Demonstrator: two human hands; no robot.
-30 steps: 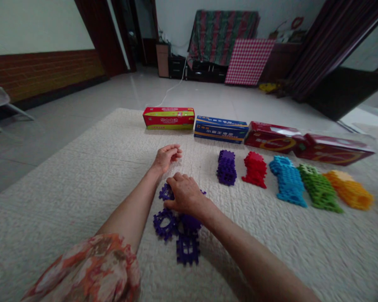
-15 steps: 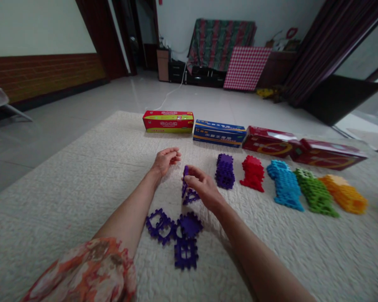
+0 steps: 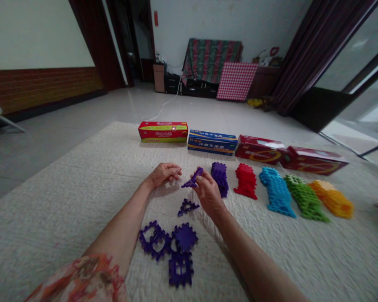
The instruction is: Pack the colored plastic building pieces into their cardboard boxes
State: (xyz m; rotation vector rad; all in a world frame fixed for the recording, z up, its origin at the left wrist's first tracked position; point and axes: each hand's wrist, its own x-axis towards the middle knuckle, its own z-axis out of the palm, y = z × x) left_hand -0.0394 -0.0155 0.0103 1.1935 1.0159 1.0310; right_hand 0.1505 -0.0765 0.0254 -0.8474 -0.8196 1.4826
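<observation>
My right hand (image 3: 208,193) pinches a flat purple triangular piece (image 3: 192,179) and holds it just above the cream mat (image 3: 66,197). My left hand (image 3: 162,173) rests on the mat a little to its left, fingers curled loosely and holding nothing. A second purple triangle (image 3: 187,207) lies on the mat under my right hand. Three purple square tiles (image 3: 173,247) lie close to me. To the right of my right hand stands a stack of purple pieces (image 3: 219,178).
Stacks of red (image 3: 246,181), blue (image 3: 275,191), green (image 3: 304,196) and orange pieces (image 3: 332,198) run in a row to the right. Behind them lie a red-and-yellow box (image 3: 163,131), a blue box (image 3: 211,141) and two dark red boxes (image 3: 290,155). Tiled floor surrounds the mat.
My right hand rose from the loose purple pieces with a triangle and carried it forward. One triangle dropped back on the mat. My left hand stayed put.
</observation>
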